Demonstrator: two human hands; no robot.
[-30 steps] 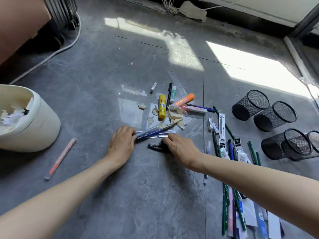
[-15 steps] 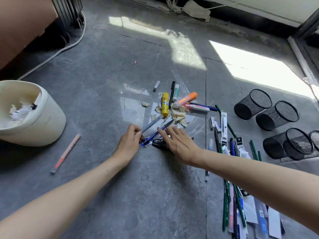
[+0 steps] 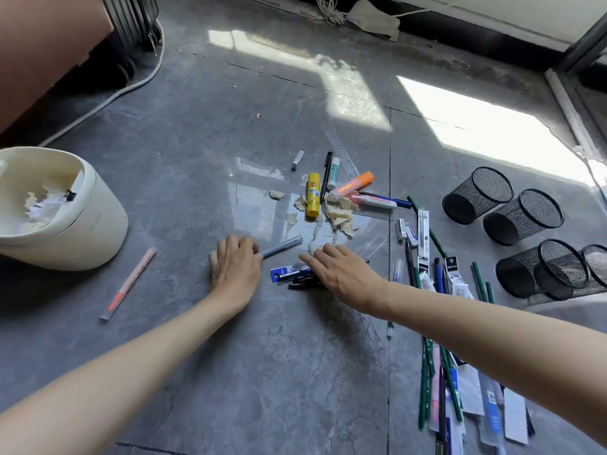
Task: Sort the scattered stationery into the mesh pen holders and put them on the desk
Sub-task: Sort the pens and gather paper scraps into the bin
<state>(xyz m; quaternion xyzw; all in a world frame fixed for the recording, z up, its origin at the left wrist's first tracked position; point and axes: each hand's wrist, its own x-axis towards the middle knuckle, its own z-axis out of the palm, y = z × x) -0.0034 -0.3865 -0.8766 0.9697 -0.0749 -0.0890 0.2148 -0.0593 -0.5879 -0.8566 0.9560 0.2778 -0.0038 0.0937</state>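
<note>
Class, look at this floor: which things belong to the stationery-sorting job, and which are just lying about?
Belong to the job: mesh pen holders, yellow glue stick, orange highlighter, ruler, grey pen in the left hand, green pencils.
Just lying about: cream bin, torn paper scraps, white cable.

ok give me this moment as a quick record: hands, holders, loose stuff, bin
surface: grey tiled floor
left hand: grips one end of a grey pen
right hand: fingers straight, over black pens and a blue packet
mesh pen holders: four, lying on their sides at the right
loose pile: yellow glue stick, orange highlighter, torn paper scraps
bin: cream bin at the left, paper inside
task state: no stationery seen in a holder
</note>
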